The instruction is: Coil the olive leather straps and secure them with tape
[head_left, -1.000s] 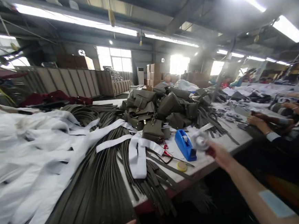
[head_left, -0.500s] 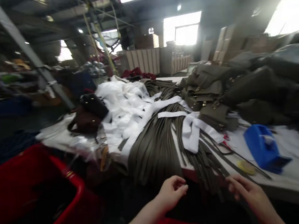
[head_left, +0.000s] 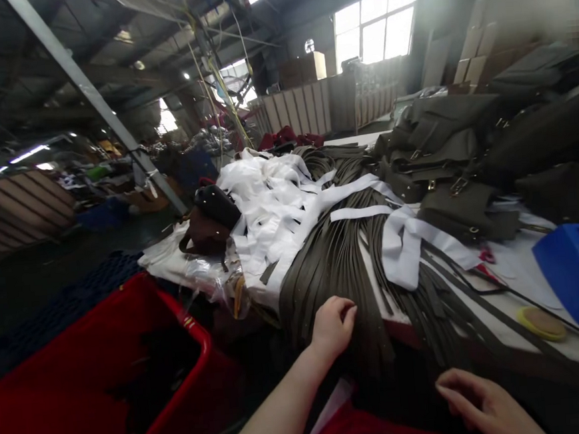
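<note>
A thick bundle of olive straps [head_left: 333, 267] lies across the table and hangs over its near edge. My left hand [head_left: 333, 324] rests on the hanging part, its fingers curled onto the straps. Lower right, my right hand [head_left: 485, 405] sits below the table edge near the strap ends. Its fingers are loosely stretched and hold nothing I can see. White fabric strips [head_left: 279, 211] lie over and beside the straps.
Olive handbags [head_left: 444, 144] are heaped at the back right. A blue tape dispenser [head_left: 575, 275] and a yellow disc [head_left: 541, 323] sit at the right. A red crate [head_left: 107, 392] stands low left, and a dark brown bag [head_left: 209, 220] lies on plastic sheeting.
The view swung left and down. My right hand left the tape dispenser area, where it held a roll, and dropped low. My left hand rose onto the hanging straps.
</note>
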`<state>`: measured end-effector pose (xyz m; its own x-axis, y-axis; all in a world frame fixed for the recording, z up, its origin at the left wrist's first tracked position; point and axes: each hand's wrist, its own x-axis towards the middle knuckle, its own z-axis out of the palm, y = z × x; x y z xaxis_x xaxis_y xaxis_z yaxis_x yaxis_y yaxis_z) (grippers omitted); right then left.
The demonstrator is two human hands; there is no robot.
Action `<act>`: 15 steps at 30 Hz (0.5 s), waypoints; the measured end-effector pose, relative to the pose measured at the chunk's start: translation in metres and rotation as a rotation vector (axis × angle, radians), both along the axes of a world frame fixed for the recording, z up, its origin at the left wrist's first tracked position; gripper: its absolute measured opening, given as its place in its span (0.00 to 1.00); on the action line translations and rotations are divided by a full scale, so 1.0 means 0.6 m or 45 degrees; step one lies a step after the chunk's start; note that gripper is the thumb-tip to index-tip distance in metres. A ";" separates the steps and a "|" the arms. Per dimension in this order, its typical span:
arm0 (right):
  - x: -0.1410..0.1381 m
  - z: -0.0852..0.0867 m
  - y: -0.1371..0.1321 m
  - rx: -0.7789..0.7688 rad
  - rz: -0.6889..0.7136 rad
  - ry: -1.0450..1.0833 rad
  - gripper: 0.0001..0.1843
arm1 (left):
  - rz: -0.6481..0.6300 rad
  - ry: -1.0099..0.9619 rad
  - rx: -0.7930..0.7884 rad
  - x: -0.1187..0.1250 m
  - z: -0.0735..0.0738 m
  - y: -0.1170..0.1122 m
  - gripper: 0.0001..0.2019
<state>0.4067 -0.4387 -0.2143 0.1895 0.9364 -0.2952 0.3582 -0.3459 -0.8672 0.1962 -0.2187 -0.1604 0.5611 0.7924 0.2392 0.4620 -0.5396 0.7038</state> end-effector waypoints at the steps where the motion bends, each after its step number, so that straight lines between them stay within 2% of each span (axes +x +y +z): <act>1: -0.004 -0.002 -0.004 -0.007 -0.011 0.000 0.27 | -0.022 0.009 0.017 0.007 0.001 0.005 0.08; 4: -0.015 -0.006 -0.014 -0.009 -0.073 0.009 0.25 | -0.121 0.085 0.114 0.042 0.007 0.012 0.07; 8: -0.026 -0.005 -0.023 0.011 -0.157 0.076 0.23 | -0.219 0.157 0.267 0.119 0.019 0.021 0.09; 12: -0.027 -0.005 -0.030 0.015 -0.182 0.120 0.23 | -0.119 0.191 0.266 0.207 0.024 0.038 0.16; 15: -0.019 -0.018 -0.040 0.029 -0.226 0.136 0.26 | -0.094 0.255 0.155 0.254 0.018 0.053 0.12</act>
